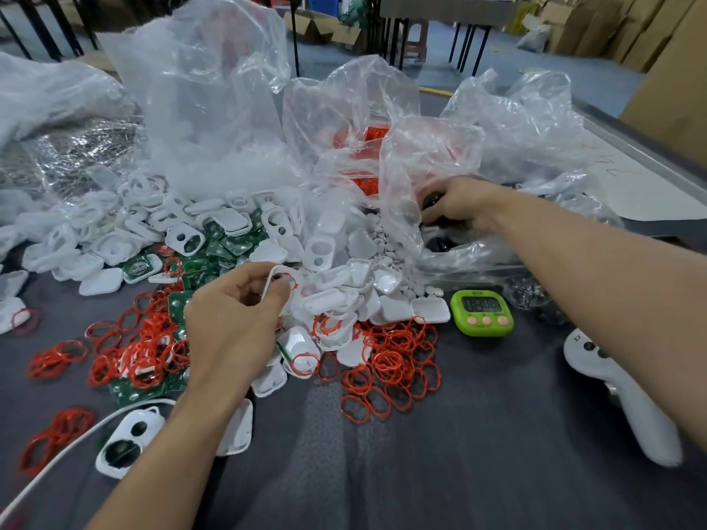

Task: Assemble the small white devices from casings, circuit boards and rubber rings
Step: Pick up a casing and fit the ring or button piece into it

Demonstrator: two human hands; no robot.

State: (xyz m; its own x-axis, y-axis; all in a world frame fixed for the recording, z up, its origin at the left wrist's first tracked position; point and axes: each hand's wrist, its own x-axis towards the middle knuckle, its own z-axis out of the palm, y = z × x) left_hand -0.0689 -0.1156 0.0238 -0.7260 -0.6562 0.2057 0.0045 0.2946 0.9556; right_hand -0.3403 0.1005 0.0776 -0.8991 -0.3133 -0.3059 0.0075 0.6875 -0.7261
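Note:
My left hand holds a white casing with a red rubber ring in it, above the pile in the middle of the table. My right hand reaches into a clear plastic bag and its fingers curl on small black parts. White casings lie heaped behind my left hand. Green circuit boards are mixed among them. Red rubber rings are scattered in front.
A green digital timer stands at the right of the pile. A white handheld controller lies further right. A white cable crosses the lower left. Large crumpled plastic bags fill the back. Cardboard boxes stand at the far right.

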